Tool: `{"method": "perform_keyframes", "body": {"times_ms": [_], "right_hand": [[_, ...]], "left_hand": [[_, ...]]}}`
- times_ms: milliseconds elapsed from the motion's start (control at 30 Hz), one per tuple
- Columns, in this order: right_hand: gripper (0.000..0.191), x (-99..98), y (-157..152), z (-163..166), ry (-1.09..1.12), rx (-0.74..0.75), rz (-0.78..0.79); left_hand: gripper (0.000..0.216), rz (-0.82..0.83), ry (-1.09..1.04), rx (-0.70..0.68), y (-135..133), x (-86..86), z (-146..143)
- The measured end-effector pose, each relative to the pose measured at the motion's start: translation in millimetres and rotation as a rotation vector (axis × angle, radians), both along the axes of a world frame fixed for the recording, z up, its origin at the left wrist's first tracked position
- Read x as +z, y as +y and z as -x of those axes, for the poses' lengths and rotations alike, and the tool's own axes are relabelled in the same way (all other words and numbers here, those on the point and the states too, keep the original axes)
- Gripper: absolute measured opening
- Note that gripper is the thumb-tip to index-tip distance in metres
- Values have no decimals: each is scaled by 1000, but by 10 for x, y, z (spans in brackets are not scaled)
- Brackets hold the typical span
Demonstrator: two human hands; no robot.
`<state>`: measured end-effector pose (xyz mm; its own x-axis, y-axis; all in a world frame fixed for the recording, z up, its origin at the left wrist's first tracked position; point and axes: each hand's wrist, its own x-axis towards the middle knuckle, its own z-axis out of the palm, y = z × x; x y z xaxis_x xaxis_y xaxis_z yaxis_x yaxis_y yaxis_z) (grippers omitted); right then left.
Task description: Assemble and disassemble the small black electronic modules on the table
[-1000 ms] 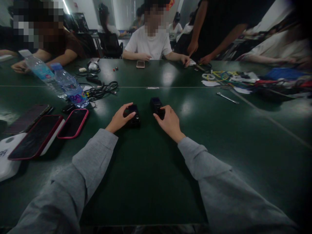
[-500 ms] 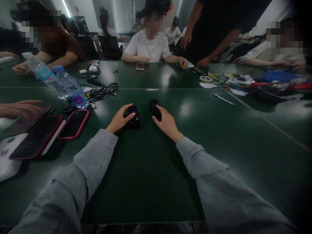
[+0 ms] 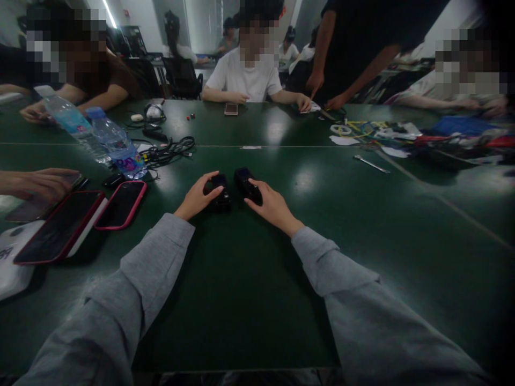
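Two small black devices lie side by side on the dark green table [image 3: 249, 300]. My left hand [image 3: 196, 198] is curled around the left black device [image 3: 220, 194], thumb over its top. My right hand [image 3: 273, 206] grips the right black device [image 3: 246, 184], which sits angled with its far end toward the left one. The two devices are close together, almost touching. Grey sleeves cover both of my forearms.
Two phones in red cases [image 3: 120, 203] and a white object [image 3: 10, 262] lie at the left, where another person's hand [image 3: 38, 182] rests. Water bottles [image 3: 116, 145], black cables [image 3: 169, 150], a metal tool [image 3: 370, 163] and a colourful clutter [image 3: 402, 134] sit farther back. Several people sit across the table.
My right hand has slid the right black device leftward, closer to the left one. Another person's hand has come in at the left edge. My left hand has stayed put.
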<state>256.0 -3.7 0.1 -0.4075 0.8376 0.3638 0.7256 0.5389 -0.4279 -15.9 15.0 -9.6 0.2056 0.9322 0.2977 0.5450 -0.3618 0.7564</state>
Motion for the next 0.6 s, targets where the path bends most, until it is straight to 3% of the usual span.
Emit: {"method": "perform_keyframes", "body": {"times_ms": [600], "right_hand": [[65,21,-35,-4,-9,-6,65]], "left_hand": [[62,27,8,12,-2,4,6]]}}
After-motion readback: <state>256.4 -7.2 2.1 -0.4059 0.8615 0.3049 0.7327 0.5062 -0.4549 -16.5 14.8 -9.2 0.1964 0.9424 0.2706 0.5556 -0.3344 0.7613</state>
